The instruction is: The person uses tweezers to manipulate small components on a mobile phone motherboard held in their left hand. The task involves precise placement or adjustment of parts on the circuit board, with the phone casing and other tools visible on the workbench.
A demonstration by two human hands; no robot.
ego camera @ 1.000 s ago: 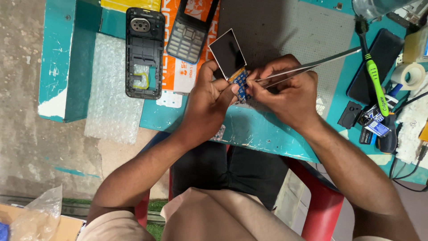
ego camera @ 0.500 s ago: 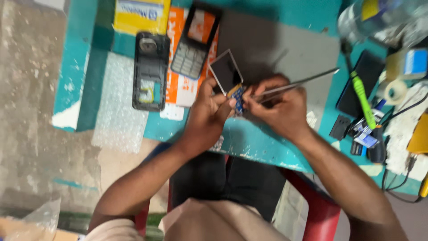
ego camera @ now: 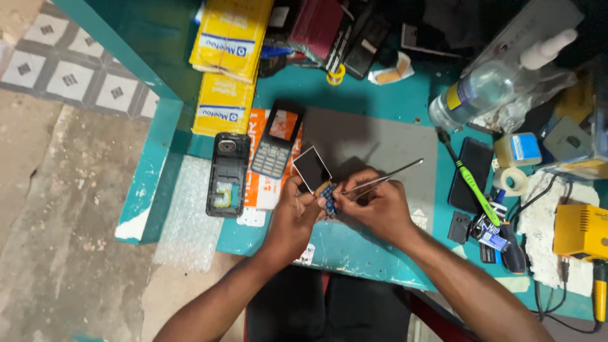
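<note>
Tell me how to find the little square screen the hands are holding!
Start at the teal workbench and find the grey mat in its middle. At the mat's near edge the left hand and the right hand, which grips thin metal tweezers, meet. The small screen sticks up above the left fingers: a tilted dark square with a pale border, unlike the long keypad phone front beside it.

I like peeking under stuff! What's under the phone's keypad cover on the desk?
The keypad cover lies on an orange and white card, which rests on the teal desk. The card's covered part can't be seen.
</note>
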